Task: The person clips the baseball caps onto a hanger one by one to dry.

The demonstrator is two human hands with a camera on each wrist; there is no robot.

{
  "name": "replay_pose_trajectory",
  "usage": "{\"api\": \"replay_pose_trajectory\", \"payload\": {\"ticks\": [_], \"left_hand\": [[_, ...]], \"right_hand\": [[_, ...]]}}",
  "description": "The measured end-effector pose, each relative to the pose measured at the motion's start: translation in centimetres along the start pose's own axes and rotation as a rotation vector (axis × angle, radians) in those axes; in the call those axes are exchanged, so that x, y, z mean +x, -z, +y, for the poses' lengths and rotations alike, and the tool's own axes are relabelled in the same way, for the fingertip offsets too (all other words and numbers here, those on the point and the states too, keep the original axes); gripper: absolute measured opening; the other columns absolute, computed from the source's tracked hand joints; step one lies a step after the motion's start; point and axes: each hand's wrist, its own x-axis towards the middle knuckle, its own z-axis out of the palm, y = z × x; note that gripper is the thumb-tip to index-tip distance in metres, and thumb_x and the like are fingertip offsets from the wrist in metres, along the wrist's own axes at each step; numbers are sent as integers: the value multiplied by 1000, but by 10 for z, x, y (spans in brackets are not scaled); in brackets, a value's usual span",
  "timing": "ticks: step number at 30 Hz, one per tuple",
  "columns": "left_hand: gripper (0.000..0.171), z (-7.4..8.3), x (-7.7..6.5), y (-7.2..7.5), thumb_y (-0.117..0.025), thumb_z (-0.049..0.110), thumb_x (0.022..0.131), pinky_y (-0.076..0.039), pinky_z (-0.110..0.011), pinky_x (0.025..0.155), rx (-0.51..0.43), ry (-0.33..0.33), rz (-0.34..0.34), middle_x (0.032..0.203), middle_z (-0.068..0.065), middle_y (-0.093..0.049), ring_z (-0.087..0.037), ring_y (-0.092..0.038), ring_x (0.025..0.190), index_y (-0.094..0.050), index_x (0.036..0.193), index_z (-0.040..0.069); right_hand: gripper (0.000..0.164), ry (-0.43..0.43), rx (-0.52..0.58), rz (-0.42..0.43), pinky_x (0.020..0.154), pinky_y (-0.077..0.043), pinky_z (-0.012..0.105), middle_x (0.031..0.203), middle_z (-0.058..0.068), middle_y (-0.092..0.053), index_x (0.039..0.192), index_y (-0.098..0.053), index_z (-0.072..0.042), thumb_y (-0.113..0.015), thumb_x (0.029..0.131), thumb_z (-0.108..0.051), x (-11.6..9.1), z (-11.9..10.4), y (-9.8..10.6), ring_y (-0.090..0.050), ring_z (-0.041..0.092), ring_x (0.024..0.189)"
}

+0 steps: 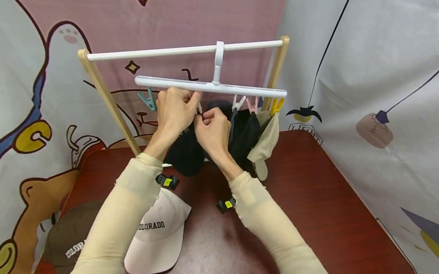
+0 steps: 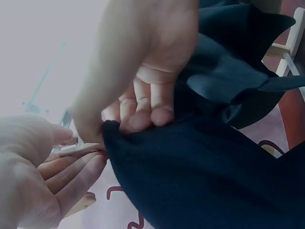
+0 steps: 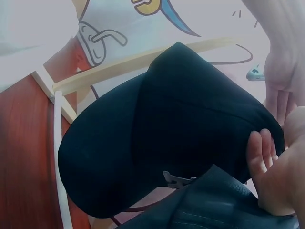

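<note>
A black cap (image 3: 190,114) hangs brim down under the white hanger (image 1: 196,85). My right hand (image 1: 214,131) pinches this cap's edge, its curled fingers (image 2: 143,117) on the fabric in the left wrist view. Just beside it, my left hand (image 1: 176,110) grips a pale clip (image 2: 81,149) at that edge; whether the clip bites the fabric is hard to tell. To the right, a white clip (image 1: 238,103) and a pink clip (image 1: 253,104) hold dark caps (image 1: 246,130), and a yellow clip (image 1: 277,106) holds a beige cap (image 1: 267,137). A teal clip (image 1: 148,100) hangs at the hanger's left end.
The hanger hooks on the white rail (image 1: 151,53) of a wooden-legged rack (image 1: 108,100), tilting down to the right. On the red-brown table (image 1: 318,206) lie a pale cap (image 1: 156,241) lettered COLORADO and a brown cap (image 1: 70,234), partly behind my left sleeve.
</note>
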Motion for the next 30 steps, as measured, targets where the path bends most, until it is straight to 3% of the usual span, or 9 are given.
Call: {"api": "replay_pose_trajectory", "payload": {"ticks": [6, 15, 22, 30], "left_hand": [[55, 0, 1, -1, -70, 29, 109, -25, -30, 49, -6, -5, 3, 50, -3, -54, -21, -46, 46, -69, 57, 10], [52, -1, 1, -2, -70, 28, 109, -27, -32, 51, -5, -11, 9, 52, -7, -59, -23, -49, 48, -75, 61, 9], [54, 0, 0, -3, -69, 28, 110, -26, -32, 51, -10, -12, 6, 51, -6, -56, -22, -47, 47, -70, 59, 9], [49, 2, -1, -4, -68, 27, 111, -26, -30, 49, -28, -14, -8, 57, -9, -66, -20, -48, 47, -81, 68, 8]], "right_hand": [[17, -50, 181, -75, 50, -62, 32, 78, 13, -83, 99, -71, -5, -74, 102, -21, -2, -1, 2, -73, 15, 48], [14, -153, 367, -72, 50, -61, 30, 74, 16, -80, 101, -71, -5, -73, 102, -19, -5, -4, -2, -69, 10, 47], [8, -263, 623, -40, 55, -63, 26, 70, -3, -73, 102, -69, -3, -74, 104, -7, -7, -8, -7, -69, 7, 51], [14, -282, 697, -2, 55, -61, 24, 71, -3, -75, 102, -68, -4, -81, 96, -5, -9, -9, -8, -68, 8, 50]]}}
